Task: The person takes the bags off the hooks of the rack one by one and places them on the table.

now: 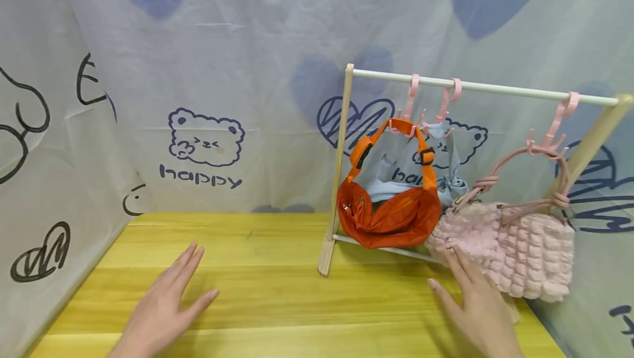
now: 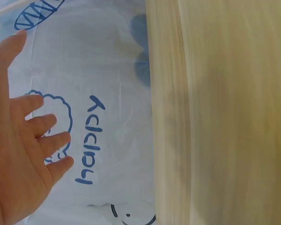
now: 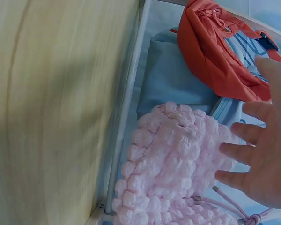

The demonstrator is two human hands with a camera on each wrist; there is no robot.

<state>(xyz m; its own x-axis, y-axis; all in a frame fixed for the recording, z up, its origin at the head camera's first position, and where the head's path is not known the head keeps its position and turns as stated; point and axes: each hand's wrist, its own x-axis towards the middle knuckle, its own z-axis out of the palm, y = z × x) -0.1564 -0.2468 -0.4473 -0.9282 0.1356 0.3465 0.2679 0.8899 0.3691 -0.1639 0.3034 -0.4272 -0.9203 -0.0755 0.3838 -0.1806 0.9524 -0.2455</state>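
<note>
My left hand (image 1: 165, 305) is held over the left part of the wooden table (image 1: 277, 297), fingers straight, thumb spread, holding nothing. In the left wrist view its palm and fingers (image 2: 47, 133) show against the printed cloth. My right hand (image 1: 475, 305), also with straight fingers and nothing held, is in front of the rack, nearest the puffy pink handbag (image 1: 535, 248). Left of that bag hangs an orange waist bag (image 1: 396, 215) on a pink hook. A light blue bag (image 3: 178, 75) hangs behind it, mostly hidden in the head view.
The rack has a white top rail (image 1: 485, 88), a wooden left leg (image 1: 340, 165) and a lower bar (image 1: 391, 249). Three pink hooks (image 1: 557, 121) hang from the rail. Printed cloth (image 1: 277, 33) stands behind and at both sides of the table.
</note>
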